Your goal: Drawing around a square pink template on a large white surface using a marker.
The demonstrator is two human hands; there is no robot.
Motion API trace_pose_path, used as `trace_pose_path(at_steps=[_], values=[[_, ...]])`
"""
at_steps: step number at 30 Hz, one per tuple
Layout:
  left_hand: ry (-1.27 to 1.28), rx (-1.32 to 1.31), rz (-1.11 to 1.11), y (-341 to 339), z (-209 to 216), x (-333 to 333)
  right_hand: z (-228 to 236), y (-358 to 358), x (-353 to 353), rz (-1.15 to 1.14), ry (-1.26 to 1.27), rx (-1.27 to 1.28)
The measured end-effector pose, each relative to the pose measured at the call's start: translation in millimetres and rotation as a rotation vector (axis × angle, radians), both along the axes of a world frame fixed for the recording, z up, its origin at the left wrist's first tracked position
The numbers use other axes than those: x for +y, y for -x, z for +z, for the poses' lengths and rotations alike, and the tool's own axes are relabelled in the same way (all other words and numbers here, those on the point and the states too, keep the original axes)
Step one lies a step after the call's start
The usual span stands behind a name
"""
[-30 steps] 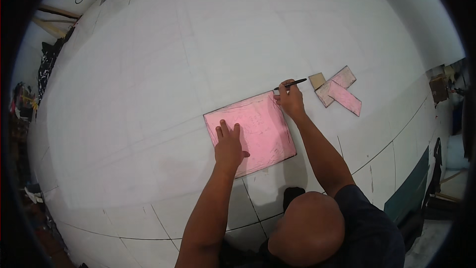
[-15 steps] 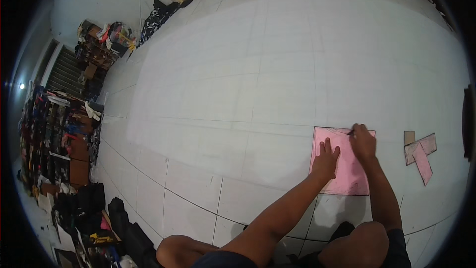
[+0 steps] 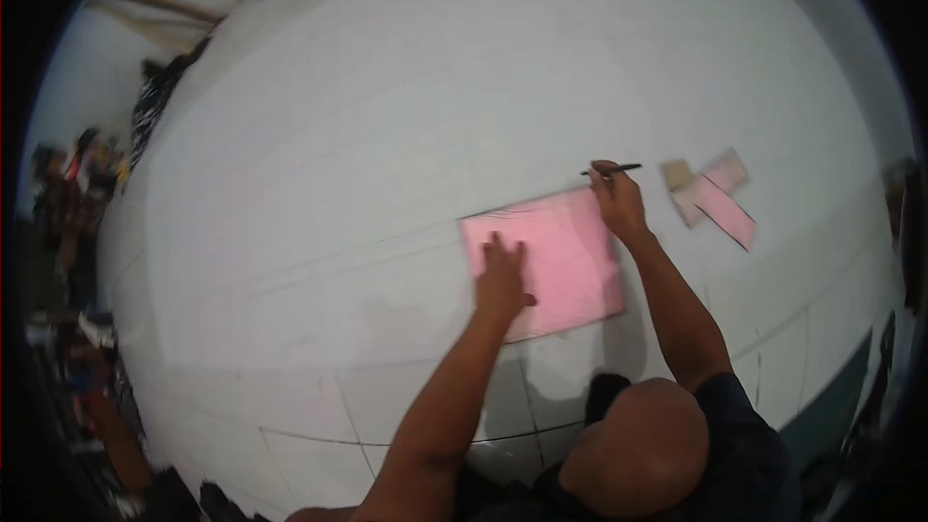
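A pink rectangular sheet (image 3: 570, 256) with dark edges lies on a thin white sheet spread over the tiled floor. My left hand (image 3: 501, 280) rests on its left part, fingers spread, pressing it flat. At the pink sheet's upper right corner is my right hand (image 3: 621, 205), its fingers closed around a black pen (image 3: 626, 168). The pen points to the left and is held nearly level; whether its tip touches the surface I cannot tell. A dark line (image 3: 512, 206) runs along the sheet's upper edge.
Right of my right hand lie small pink strips (image 3: 727, 213) crossing one another, with a tan piece (image 3: 676, 173) beside them. Blurred piles of goods (image 3: 82, 367) line the left wall. My bent knee (image 3: 643, 445) is close below the pink sheet.
My view has turned, so the pink sheet appears farther left and tilted. My right hand has gone from the upper edge to the upper right corner, still holding the pen. My left hand stays on the sheet.
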State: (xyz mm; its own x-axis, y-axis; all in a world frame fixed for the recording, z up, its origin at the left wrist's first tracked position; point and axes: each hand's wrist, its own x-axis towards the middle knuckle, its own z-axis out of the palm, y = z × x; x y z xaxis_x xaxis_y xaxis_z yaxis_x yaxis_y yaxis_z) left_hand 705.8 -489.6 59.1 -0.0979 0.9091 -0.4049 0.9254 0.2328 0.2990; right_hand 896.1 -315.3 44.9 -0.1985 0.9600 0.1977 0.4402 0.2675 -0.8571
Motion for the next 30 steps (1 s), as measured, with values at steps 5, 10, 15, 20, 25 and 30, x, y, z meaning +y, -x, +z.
trace_pose_path(at_steps=[5, 10, 15, 20, 25, 30], values=[[0.057, 0.022, -0.024, -4, 21, 8, -11, -40, -7, -0.032, 0.098, 0.031], [0.085, 0.042, -0.050, -6, 26, 7, -3, -43, -13, -0.003, 0.101, -0.127], [0.091, 0.068, -0.038, -7, 25, 6, -4, -41, -15, 0.037, -0.035, -0.268], [0.107, 0.044, -0.057, -9, 21, 7, 0, -52, -22, 0.150, -0.243, -0.350], [0.075, 0.075, -0.050, -3, 28, 9, 8, -87, -74, 0.404, -0.386, -0.373], [0.050, 0.061, -0.048, -5, 26, 9, 22, -132, -150, 0.462, -0.254, -0.507]])
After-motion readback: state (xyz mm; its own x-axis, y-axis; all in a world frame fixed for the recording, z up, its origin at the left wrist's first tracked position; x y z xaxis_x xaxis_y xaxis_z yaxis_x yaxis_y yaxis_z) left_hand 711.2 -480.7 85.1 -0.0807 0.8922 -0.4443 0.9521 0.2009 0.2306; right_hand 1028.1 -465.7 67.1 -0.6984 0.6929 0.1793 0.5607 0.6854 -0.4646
